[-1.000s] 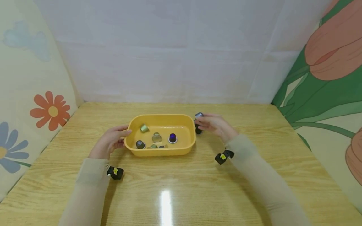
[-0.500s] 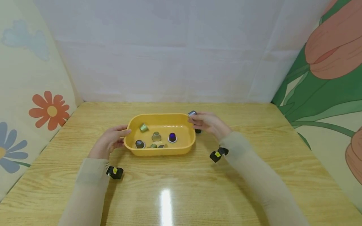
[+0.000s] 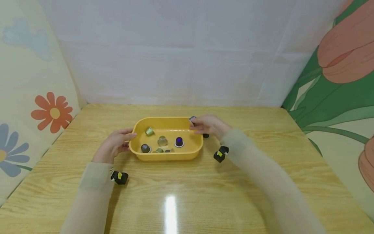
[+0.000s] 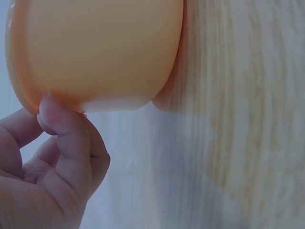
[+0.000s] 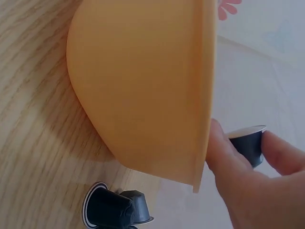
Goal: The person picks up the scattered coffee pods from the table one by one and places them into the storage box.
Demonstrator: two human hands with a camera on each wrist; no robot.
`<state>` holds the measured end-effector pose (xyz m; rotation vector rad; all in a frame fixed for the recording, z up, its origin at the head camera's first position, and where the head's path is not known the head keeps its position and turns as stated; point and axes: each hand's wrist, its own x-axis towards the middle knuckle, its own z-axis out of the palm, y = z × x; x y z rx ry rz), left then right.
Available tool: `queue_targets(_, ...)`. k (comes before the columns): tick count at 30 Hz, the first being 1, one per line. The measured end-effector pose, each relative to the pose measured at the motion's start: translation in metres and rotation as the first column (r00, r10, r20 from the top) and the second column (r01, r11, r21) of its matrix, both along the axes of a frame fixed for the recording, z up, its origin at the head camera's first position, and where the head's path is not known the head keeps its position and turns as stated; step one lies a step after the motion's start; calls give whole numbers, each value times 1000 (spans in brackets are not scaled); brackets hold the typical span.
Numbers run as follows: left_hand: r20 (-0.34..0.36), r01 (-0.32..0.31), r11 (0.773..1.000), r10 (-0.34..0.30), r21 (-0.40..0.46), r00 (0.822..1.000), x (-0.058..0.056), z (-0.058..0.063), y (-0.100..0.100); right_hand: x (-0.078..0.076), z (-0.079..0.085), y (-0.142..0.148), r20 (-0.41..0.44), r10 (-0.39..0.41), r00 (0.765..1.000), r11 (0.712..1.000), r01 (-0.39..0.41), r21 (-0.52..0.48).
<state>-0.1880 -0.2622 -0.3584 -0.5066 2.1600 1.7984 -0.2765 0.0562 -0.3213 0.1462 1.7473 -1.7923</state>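
- A wood-grain counter (image 3: 204, 195) spreads before me, carrying everything.
- On it sits a yellow tub (image 3: 169, 157), oblong and upright. It looks light and fairly stiff, its smooth wall perhaps a little slippery; the lip seems the best hold.
- My left hand (image 3: 115, 143) grips the tub by its left end.
- My right hand (image 3: 209, 125) pinches a dark pod (image 5: 249, 147) between thumb and finger, above the tub's right end.
- That pod should be nearly weightless and easily dented, so I'd pinch its sides gently and spare the flat lid.
- Inside the tub, a purple pod (image 3: 179, 142) stands wide end down, among green and dark ones, some partly hidden by the near wall.
- Dark pods (image 5: 107, 208) lie beside the tub's right end.
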Motion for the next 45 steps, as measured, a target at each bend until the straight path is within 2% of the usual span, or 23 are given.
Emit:
queue_targets(5,-1,-4,1000,4,2,1000,1,0,2,-4,1,-9,-7,51,999,996,-50,74)
queue_targets(12,-4,2,1000,-2,6,1000,2,1,4,-8,-1,-18,6,78,997,983,-78,166)
queue_targets(24,0,3,1000,-3,-7,1000,3,0,5,-5,0,-17,-18,130,991,966,-123,229)
queue_targets(27,-2,9,1000,-10,-11,1000,2,0,6,-3,0,-12,-55,130,990,965,-113,235)
queue_targets(31,-9,14,1000,-14,-8,1000,2,0,5,-1,0,0,-94,105,990,977,-85,195)
queue_targets(40,-16,12,1000,-12,4,1000,2,0,2,-2,4,25,-105,1,995,993,12,120)
queue_targets(45,-7,7,1000,-7,2,1000,2,0,0,0,2,42,-178,-17,984,993,37,112)
